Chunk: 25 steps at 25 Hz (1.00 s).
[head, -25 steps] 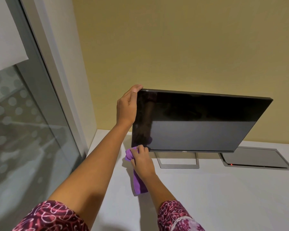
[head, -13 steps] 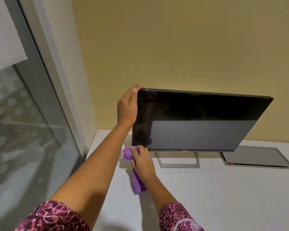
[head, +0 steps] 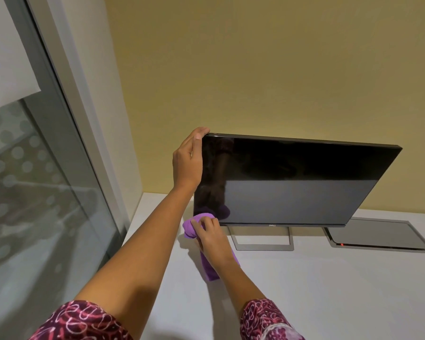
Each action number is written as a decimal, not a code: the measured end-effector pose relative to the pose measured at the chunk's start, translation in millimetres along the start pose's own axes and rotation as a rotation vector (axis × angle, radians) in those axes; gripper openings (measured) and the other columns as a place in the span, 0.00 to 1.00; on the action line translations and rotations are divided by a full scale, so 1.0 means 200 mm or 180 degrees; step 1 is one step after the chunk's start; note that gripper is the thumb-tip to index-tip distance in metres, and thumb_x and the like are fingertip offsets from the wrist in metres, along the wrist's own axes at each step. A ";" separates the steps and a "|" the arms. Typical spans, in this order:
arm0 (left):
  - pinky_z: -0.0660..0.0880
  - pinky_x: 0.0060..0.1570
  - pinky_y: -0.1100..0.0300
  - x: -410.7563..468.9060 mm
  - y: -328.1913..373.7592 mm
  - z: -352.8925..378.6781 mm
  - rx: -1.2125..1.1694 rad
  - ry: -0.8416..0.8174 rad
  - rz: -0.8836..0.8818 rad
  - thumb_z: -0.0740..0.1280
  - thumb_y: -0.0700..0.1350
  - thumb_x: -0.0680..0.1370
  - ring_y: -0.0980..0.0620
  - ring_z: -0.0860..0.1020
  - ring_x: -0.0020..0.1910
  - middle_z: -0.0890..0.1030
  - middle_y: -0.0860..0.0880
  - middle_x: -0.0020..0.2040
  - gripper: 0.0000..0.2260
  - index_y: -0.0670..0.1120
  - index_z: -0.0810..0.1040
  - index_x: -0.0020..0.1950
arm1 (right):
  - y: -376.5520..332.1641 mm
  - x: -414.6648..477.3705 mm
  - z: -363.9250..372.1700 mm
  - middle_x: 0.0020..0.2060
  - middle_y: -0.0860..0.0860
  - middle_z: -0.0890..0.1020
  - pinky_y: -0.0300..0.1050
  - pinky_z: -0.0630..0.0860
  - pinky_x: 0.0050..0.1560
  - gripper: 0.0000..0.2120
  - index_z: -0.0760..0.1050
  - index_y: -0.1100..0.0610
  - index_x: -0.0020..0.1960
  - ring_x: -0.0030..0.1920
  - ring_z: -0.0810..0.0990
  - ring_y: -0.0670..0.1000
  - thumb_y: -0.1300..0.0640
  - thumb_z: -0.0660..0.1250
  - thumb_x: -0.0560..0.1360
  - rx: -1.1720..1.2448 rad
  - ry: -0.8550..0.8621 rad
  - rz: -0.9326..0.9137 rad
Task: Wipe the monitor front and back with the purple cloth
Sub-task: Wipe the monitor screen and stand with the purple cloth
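A black monitor (head: 292, 182) with a dark screen stands on a grey open-frame stand (head: 263, 242) on the white desk (head: 329, 290), tilted back. My left hand (head: 188, 160) grips the monitor's upper left corner, fingers curled behind the edge. Bunched in my right hand (head: 212, 238) is the purple cloth (head: 190, 225), pressed against the monitor's lower left corner. A tail of the cloth hangs under my wrist. The monitor's back is hidden.
A grey cable hatch (head: 378, 235) with a small red light is set into the desk right of the stand. A yellow wall (head: 255, 82) rises close behind the monitor. A glass partition with a dotted film (head: 35, 192) borders the desk's left side.
My right hand with the cloth has shifted slightly left along the monitor's bottom edge to the lower left corner. My left hand stays on the upper corner.
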<state>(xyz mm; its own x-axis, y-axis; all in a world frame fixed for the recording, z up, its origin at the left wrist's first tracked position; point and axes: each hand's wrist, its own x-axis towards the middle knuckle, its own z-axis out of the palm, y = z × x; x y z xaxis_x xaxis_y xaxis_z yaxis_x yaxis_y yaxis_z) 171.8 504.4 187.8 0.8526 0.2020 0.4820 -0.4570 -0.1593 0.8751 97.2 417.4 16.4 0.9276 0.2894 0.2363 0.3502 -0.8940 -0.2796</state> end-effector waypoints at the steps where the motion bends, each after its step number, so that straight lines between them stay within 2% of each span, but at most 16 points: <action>1: 0.66 0.65 0.68 0.00 0.00 0.00 0.0023 -0.0019 0.0009 0.54 0.46 0.83 0.58 0.72 0.65 0.78 0.53 0.62 0.16 0.48 0.80 0.60 | 0.00 0.01 0.00 0.47 0.52 0.79 0.39 0.80 0.36 0.32 0.77 0.56 0.56 0.44 0.80 0.52 0.60 0.83 0.54 -0.0092 -0.0084 -0.0024; 4: 0.66 0.64 0.70 0.00 0.00 -0.02 0.0091 -0.0065 0.0046 0.54 0.46 0.83 0.59 0.72 0.65 0.78 0.53 0.62 0.16 0.49 0.80 0.60 | 0.00 0.01 0.03 0.45 0.52 0.81 0.38 0.80 0.35 0.32 0.80 0.57 0.52 0.42 0.81 0.51 0.58 0.84 0.50 -0.0318 -0.0197 0.0017; 8: 0.66 0.66 0.67 0.01 0.00 -0.02 0.0086 -0.0057 0.0051 0.54 0.46 0.83 0.58 0.72 0.65 0.78 0.53 0.62 0.16 0.48 0.80 0.60 | 0.06 0.01 0.07 0.45 0.53 0.82 0.40 0.80 0.36 0.37 0.81 0.57 0.52 0.41 0.82 0.52 0.55 0.86 0.44 -0.0549 -0.0423 0.0128; 11: 0.66 0.66 0.67 0.00 0.00 -0.02 0.0078 -0.0036 0.0031 0.54 0.46 0.83 0.58 0.72 0.65 0.78 0.53 0.62 0.16 0.48 0.80 0.60 | 0.03 0.02 0.06 0.42 0.54 0.83 0.42 0.81 0.36 0.37 0.82 0.57 0.48 0.38 0.82 0.54 0.53 0.86 0.40 -0.0616 -0.0429 0.0331; 12: 0.66 0.66 0.67 0.00 0.00 -0.02 0.0078 -0.0029 0.0023 0.54 0.46 0.83 0.58 0.72 0.65 0.78 0.53 0.62 0.16 0.48 0.80 0.60 | 0.01 0.02 0.05 0.44 0.54 0.83 0.43 0.81 0.39 0.36 0.82 0.58 0.50 0.41 0.82 0.54 0.53 0.86 0.43 -0.0696 -0.0438 0.0381; 13: 0.66 0.65 0.69 0.00 0.01 -0.02 0.0091 -0.0024 0.0011 0.54 0.46 0.83 0.58 0.72 0.65 0.78 0.53 0.62 0.16 0.48 0.80 0.60 | -0.01 0.02 0.03 0.50 0.56 0.81 0.44 0.79 0.47 0.33 0.79 0.59 0.55 0.47 0.81 0.56 0.54 0.84 0.52 -0.0780 -0.0539 0.0430; 15: 0.64 0.63 0.74 0.00 0.01 -0.03 0.0127 -0.0037 -0.0003 0.54 0.46 0.83 0.59 0.72 0.65 0.78 0.53 0.62 0.15 0.48 0.80 0.60 | -0.05 0.03 0.02 0.64 0.59 0.71 0.49 0.69 0.64 0.27 0.67 0.61 0.68 0.62 0.71 0.58 0.59 0.71 0.73 -0.1046 -0.0763 0.0382; 16: 0.64 0.61 0.76 0.00 0.02 -0.03 0.0140 -0.0046 -0.0008 0.54 0.46 0.83 0.59 0.72 0.65 0.78 0.53 0.62 0.15 0.49 0.80 0.60 | -0.05 0.04 0.03 0.66 0.59 0.68 0.50 0.66 0.66 0.25 0.63 0.62 0.70 0.65 0.68 0.59 0.60 0.67 0.76 -0.1118 -0.0656 0.0340; 19: 0.64 0.60 0.77 0.00 0.02 -0.04 0.0159 -0.0039 0.0011 0.54 0.47 0.83 0.59 0.72 0.64 0.79 0.53 0.62 0.15 0.49 0.80 0.59 | -0.06 0.11 -0.01 0.64 0.58 0.67 0.50 0.66 0.65 0.22 0.64 0.61 0.68 0.64 0.67 0.58 0.59 0.66 0.76 -0.1144 -0.0554 0.0366; 23: 0.63 0.57 0.79 0.01 0.05 -0.02 0.0257 -0.0059 0.0018 0.54 0.46 0.83 0.61 0.73 0.61 0.79 0.53 0.61 0.16 0.47 0.80 0.59 | -0.02 0.11 -0.10 0.60 0.53 0.70 0.46 0.72 0.61 0.14 0.75 0.57 0.60 0.58 0.70 0.52 0.51 0.64 0.78 -0.0525 -0.0565 0.0473; 25: 0.63 0.56 0.80 0.01 0.05 -0.02 0.0321 -0.0047 0.0032 0.53 0.45 0.83 0.60 0.73 0.62 0.79 0.53 0.61 0.16 0.47 0.80 0.59 | 0.01 0.04 -0.13 0.57 0.50 0.72 0.42 0.74 0.57 0.13 0.77 0.54 0.57 0.55 0.71 0.48 0.49 0.62 0.78 -0.0087 -0.0231 0.0523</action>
<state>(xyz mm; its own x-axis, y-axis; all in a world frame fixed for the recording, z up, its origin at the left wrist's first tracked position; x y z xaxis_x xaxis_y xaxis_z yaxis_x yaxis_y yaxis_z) 166.9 505.8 197.9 0.8521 0.1858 0.4893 -0.4382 -0.2579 0.8611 102.3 409.2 42.7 0.9794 0.1616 0.1214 0.1902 -0.9400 -0.2832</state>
